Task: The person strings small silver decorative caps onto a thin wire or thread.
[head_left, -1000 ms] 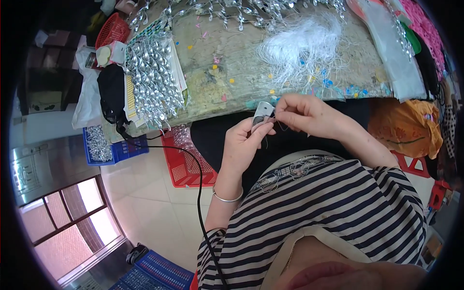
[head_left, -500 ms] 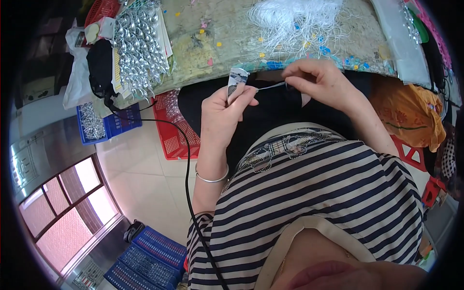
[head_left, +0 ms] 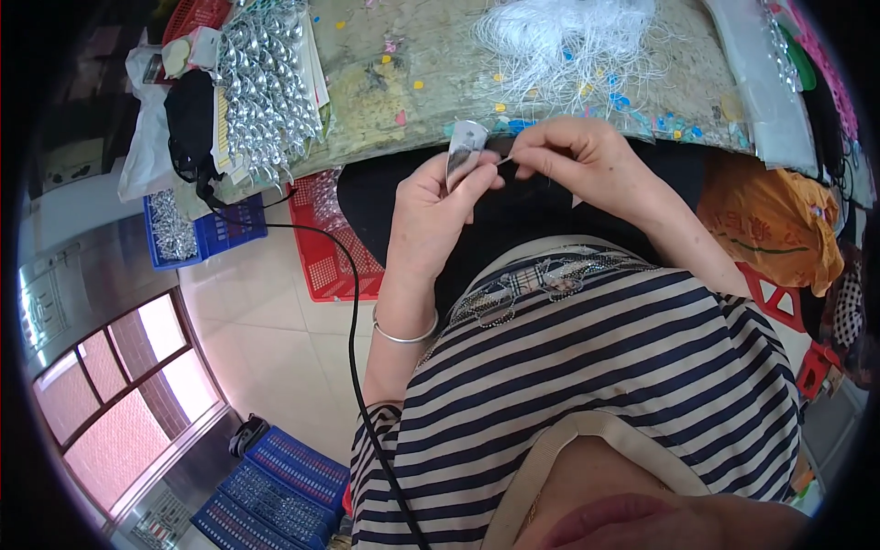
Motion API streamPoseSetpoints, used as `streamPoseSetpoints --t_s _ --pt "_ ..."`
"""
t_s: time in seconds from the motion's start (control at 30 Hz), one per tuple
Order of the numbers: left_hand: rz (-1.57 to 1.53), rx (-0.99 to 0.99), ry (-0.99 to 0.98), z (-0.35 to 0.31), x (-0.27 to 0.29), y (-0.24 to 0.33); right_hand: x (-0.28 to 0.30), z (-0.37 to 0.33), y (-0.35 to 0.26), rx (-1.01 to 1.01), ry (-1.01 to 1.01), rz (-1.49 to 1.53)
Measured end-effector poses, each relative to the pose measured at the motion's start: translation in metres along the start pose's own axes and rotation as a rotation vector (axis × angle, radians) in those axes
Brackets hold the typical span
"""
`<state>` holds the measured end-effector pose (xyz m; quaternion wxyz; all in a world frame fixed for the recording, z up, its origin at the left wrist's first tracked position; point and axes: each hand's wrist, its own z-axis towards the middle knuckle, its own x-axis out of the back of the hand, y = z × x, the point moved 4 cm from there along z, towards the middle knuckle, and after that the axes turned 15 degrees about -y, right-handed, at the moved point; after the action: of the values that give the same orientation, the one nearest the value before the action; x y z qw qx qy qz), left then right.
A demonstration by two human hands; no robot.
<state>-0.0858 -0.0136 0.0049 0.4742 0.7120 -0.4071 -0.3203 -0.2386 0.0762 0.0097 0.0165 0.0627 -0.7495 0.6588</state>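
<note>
In front of my body, just off the table's near edge, my left hand (head_left: 429,218) is closed round a small flat card (head_left: 467,139), pale with grey print, which sticks up between thumb and fingers. My right hand (head_left: 596,170) is close beside it, thumb and forefinger pinched together. A short piece of thin pale string (head_left: 505,159) spans the small gap between the two hands. My left fingertips hide its other end, so I cannot tell whether it joins the card.
A pile of white strings (head_left: 568,50) lies on the stained table (head_left: 367,101). Silver teardrop pieces (head_left: 266,87) cover its left side. A black cable (head_left: 356,302) runs past my left arm. Red (head_left: 321,266) and blue baskets (head_left: 229,234) stand below, an orange bag (head_left: 770,225) at right.
My hands have come closer together, the right moving left and the left slightly right. The visible string between them is shorter. The card has shifted right and turned a little.
</note>
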Motion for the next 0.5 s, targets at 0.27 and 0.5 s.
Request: streamPoseSetpoints --t_s 0.27,0.5 --pt "-0.157 -0.205 -0.031 0.001 0.010 -0.004 0.007 0.002 -0.035 0.260 0.180 -0.242" --pt "-0.162 -0.220 0.009 -0.002 0.010 0.003 0.000 0.012 -0.036 0.083 0.187 -0.146"
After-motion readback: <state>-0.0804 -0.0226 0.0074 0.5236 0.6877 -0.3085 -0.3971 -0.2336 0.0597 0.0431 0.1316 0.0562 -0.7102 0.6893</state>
